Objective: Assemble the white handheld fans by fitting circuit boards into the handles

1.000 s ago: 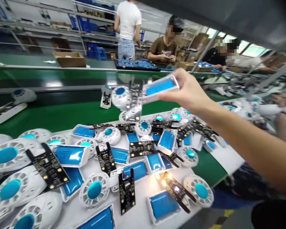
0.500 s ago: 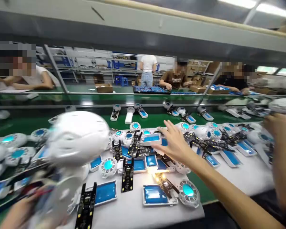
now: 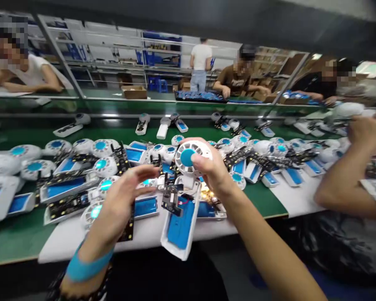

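Note:
My right hand (image 3: 213, 167) grips a white handheld device (image 3: 180, 246) by its round vented head, thumb on the rim beside the blue disc. The device's open handle hangs down, showing a blue inside. A small black circuit board (image 3: 172, 198) dangles by its neck near a red wire. To the left, my left hand (image 3: 117, 202) is held with fingers stretched out and apart, nothing in it, close to the device but not touching. A blue band (image 3: 89, 263) circles that wrist. Glowing yellow lights (image 3: 208, 194) show on a board behind the device.
Many similar opened devices (image 3: 62, 188) lie on white sheeting (image 3: 69, 242) over the green bench (image 3: 6, 246). More stand in a row (image 3: 141, 125) farther back. A co-worker's arm (image 3: 347, 167) is close on the right. Other people sit across the bench beneath a dark overhead shelf.
The white device close at the left, blurred, is gone from there, and my left hand is now empty. My right hand has picked up a device from the pile and brought it nearer.

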